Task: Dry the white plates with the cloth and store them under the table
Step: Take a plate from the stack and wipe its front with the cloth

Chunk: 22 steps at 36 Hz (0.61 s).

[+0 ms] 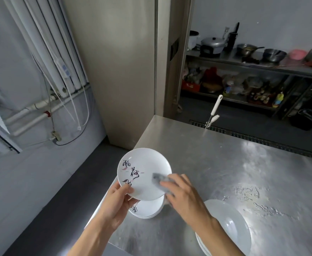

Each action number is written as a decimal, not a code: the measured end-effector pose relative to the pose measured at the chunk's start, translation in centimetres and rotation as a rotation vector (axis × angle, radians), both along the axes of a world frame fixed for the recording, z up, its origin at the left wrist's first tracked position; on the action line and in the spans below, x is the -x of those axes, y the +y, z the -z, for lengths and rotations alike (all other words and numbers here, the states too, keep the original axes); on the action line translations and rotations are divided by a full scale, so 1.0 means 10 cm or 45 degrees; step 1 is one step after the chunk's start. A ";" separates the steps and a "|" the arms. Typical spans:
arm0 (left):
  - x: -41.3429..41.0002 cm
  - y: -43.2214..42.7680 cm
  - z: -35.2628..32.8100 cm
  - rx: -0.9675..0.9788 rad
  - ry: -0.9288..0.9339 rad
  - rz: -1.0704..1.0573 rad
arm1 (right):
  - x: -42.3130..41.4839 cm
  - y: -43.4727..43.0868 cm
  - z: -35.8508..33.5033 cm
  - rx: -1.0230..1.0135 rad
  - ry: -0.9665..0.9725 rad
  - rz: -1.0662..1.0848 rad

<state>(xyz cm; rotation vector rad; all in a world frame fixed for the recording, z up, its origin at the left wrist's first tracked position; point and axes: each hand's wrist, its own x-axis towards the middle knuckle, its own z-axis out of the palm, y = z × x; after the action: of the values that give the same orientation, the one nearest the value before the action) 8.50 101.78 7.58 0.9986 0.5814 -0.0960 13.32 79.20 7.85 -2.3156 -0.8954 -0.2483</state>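
Note:
My left hand grips the near rim of a white plate with black brush lettering, tilted above the left corner of the steel table. My right hand holds a grey cloth and presses it on the plate's right side. Under the held plate a small stack of lettered white plates sits on the table. A second stack of plain white plates stands at the near right.
Water patches lie on the table's right part. A white-handled tool sticks up at the far edge. Beyond stands a steel shelf with pots and bowls. Grey floor and wall pipes are on the left.

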 end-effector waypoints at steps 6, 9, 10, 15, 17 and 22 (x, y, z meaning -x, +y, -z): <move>0.01 -0.03 -0.06 0.006 -0.013 -0.017 | 0.07 0.06 0.07 -0.139 0.329 -0.041; 0.00 -0.06 -0.11 -0.003 -0.039 -0.037 | 0.01 0.01 0.04 -0.177 0.332 0.080; -0.01 -0.08 -0.13 -0.009 -0.050 -0.041 | 0.02 0.03 0.01 -0.155 0.298 0.067; 0.03 -0.13 -0.09 0.041 -0.093 0.004 | 0.09 0.12 -0.02 -0.010 -0.044 -0.130; 0.06 -0.14 -0.08 0.061 -0.114 0.042 | 0.04 0.07 -0.01 0.026 -0.211 -0.116; 0.06 -0.04 -0.05 0.142 -0.046 0.076 | 0.04 0.00 -0.01 0.075 -0.428 -0.204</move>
<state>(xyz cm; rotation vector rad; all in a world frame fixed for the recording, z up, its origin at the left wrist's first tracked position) 7.86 101.42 8.09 0.9075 0.5080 -0.1616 12.93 79.19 7.94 -2.2777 -1.2614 -0.5606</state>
